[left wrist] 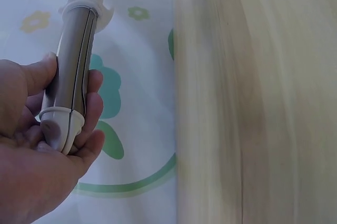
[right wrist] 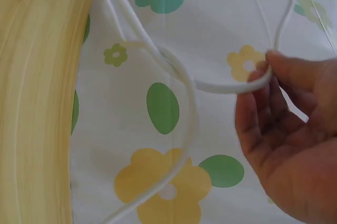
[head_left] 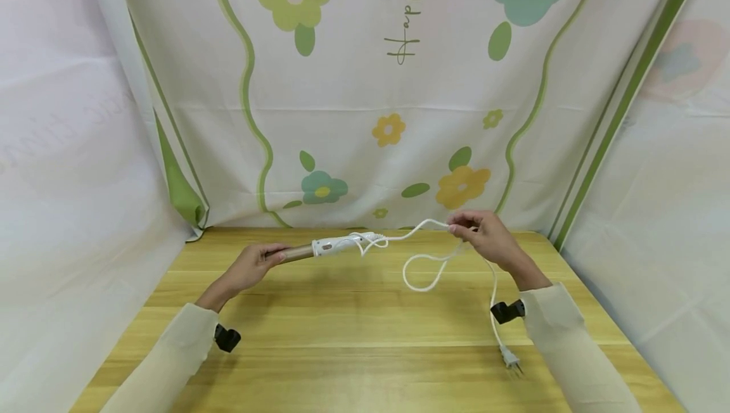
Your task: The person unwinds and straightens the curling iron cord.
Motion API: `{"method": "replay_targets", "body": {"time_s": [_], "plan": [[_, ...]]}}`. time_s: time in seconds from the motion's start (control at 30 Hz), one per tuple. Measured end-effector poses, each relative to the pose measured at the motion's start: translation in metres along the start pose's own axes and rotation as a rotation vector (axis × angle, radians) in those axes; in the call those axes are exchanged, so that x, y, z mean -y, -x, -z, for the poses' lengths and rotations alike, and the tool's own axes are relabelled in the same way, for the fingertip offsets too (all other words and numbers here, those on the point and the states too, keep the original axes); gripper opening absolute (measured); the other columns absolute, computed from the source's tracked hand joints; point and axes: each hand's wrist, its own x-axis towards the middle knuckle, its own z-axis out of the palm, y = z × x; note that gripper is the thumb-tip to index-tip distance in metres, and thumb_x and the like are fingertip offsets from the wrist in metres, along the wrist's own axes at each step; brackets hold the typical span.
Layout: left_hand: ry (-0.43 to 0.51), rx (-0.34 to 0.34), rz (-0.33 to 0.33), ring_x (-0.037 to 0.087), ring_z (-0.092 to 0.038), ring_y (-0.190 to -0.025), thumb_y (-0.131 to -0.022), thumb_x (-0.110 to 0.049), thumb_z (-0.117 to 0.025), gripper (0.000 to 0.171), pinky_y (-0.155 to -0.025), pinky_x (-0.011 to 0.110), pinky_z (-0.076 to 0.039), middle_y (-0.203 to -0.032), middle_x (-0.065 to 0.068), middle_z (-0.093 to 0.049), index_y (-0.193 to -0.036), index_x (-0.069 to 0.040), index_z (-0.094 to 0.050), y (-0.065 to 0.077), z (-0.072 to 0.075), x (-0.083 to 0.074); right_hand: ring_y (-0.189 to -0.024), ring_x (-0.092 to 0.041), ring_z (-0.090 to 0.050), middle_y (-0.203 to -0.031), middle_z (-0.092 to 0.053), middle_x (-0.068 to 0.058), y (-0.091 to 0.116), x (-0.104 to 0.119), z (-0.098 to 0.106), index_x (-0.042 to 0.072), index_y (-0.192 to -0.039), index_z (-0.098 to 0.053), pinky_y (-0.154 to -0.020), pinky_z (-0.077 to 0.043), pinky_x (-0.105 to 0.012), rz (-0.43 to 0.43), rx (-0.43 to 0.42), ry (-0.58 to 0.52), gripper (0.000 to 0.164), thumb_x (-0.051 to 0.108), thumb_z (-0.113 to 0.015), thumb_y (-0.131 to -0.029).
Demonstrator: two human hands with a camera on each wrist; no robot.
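My left hand (head_left: 249, 268) grips a curling iron (head_left: 342, 244) by its gold barrel (left wrist: 71, 61), fingers and thumb wrapped near the white tip (left wrist: 60, 126). The white handle points to the right, with a bit of cord looped about its end. From there the white cord (head_left: 419, 228) runs across to my right hand (head_left: 490, 239), which pinches it between thumb and fingers. A loop of cord (head_left: 419, 289) hangs below and left of that hand. The rest drops past the right wrist to a two-pin plug (head_left: 509, 357) that dangles at the lower right.
Under both hands lies a wooden table (head_left: 342, 337). A white curtain with printed flowers (head_left: 342, 83) stands behind its far edge, and further white cloth (head_left: 661, 210) hangs at both sides. Black wrist cameras (head_left: 227, 338) are worn at both cuffs.
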Motion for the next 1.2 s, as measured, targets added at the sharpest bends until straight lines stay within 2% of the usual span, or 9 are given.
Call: {"method": "replay_targets", "body": {"time_s": [0.1,0.17,0.33,0.53,0.67,0.8,0.97,1.1,1.2], "plan": [[0.002,-0.007,0.017,0.031,-0.06,-0.108,-0.104,-0.029,-0.051,0.038,-0.084,0.038,-0.047,-0.129,0.019,-0.062,-0.137,-0.01,-0.059,-0.001,0.001,-0.003,-0.082,-0.026,-0.06,-0.096,-0.068,-0.007,0.001,0.0,0.0,0.01,-0.104,-0.072,-0.066,-0.05,-0.029,0.007,0.114,0.039,0.017,0.022,-0.062,-0.099],[0.004,-0.009,0.027,0.03,-0.06,-0.11,-0.104,-0.029,-0.051,0.039,-0.086,0.041,-0.049,-0.13,0.019,-0.061,-0.138,-0.01,-0.058,-0.001,0.001,-0.004,-0.083,-0.024,-0.059,-0.095,-0.068,-0.006,0.002,-0.001,0.0,0.012,-0.103,-0.072,-0.068,-0.05,-0.029,0.015,0.161,0.058,0.015,0.023,-0.062,-0.098],[0.037,-0.013,0.047,0.032,-0.059,-0.116,-0.104,-0.031,-0.05,0.041,-0.094,0.052,-0.048,-0.132,0.02,-0.06,-0.139,-0.01,-0.057,-0.002,0.002,-0.006,-0.083,-0.018,-0.058,-0.092,-0.068,-0.002,0.002,-0.004,-0.003,0.016,-0.097,-0.073,-0.069,-0.048,-0.027,0.03,0.23,0.112,0.01,0.02,-0.064,-0.097],[0.084,0.002,0.046,0.035,-0.056,-0.121,-0.104,-0.034,-0.05,0.044,-0.099,0.056,-0.044,-0.136,0.021,-0.057,-0.14,-0.009,-0.056,-0.002,0.004,-0.007,-0.074,-0.013,-0.059,-0.088,-0.071,-0.001,0.0,-0.016,-0.01,0.014,-0.092,-0.075,-0.066,-0.049,-0.026,0.01,0.281,0.188,0.01,0.013,-0.066,-0.095],[0.125,0.036,0.016,0.035,-0.057,-0.117,-0.105,-0.033,-0.048,0.046,-0.095,0.049,-0.048,-0.133,0.022,-0.057,-0.141,-0.006,-0.054,-0.002,0.006,-0.006,-0.071,-0.012,-0.059,-0.084,-0.071,-0.006,-0.001,-0.023,-0.014,0.009,-0.089,-0.075,-0.064,-0.049,-0.027,-0.011,0.266,0.227,0.01,0.009,-0.066,-0.094],[0.158,0.071,0.008,0.028,-0.055,-0.103,-0.105,-0.034,-0.046,0.046,-0.086,0.037,-0.045,-0.125,0.02,-0.06,-0.14,-0.005,-0.054,-0.001,0.01,-0.003,-0.072,-0.013,-0.059,-0.082,-0.07,-0.005,-0.002,-0.029,-0.016,0.007,-0.088,-0.075,-0.065,-0.049,-0.03,-0.051,0.234,0.27,0.01,0.007,-0.066,-0.093],[0.168,0.105,0.004,0.021,-0.056,-0.099,-0.105,-0.034,-0.048,0.048,-0.084,0.032,-0.045,-0.122,0.018,-0.062,-0.14,-0.002,-0.054,0.002,0.013,-0.002,-0.074,-0.013,-0.06,-0.084,-0.07,-0.004,-0.005,-0.037,-0.016,0.006,-0.09,-0.075,-0.067,-0.049,-0.031,-0.106,0.194,0.332,0.01,0.008,-0.065,-0.093],[0.183,0.135,-0.013,0.021,-0.059,-0.102,-0.105,-0.032,-0.048,0.047,-0.087,0.031,-0.047,-0.121,0.017,-0.064,-0.139,0.0,-0.054,0.004,0.014,-0.002,-0.074,-0.014,-0.061,-0.084,-0.07,-0.005,-0.007,-0.04,-0.018,0.006,-0.092,-0.074,-0.067,-0.049,-0.032,-0.136,0.126,0.366,0.012,0.01,-0.064,-0.094],[0.188,0.172,-0.027,0.025,-0.059,-0.104,-0.105,-0.031,-0.049,0.045,-0.088,0.032,-0.048,-0.121,0.017,-0.064,-0.139,-0.002,-0.055,0.004,0.015,-0.002,-0.075,-0.018,-0.063,-0.085,-0.071,-0.007,-0.009,-0.04,-0.021,0.004,-0.093,-0.074,-0.068,-0.051,-0.035,-0.131,0.03,0.378,0.013,0.012,-0.063,-0.095]]}}
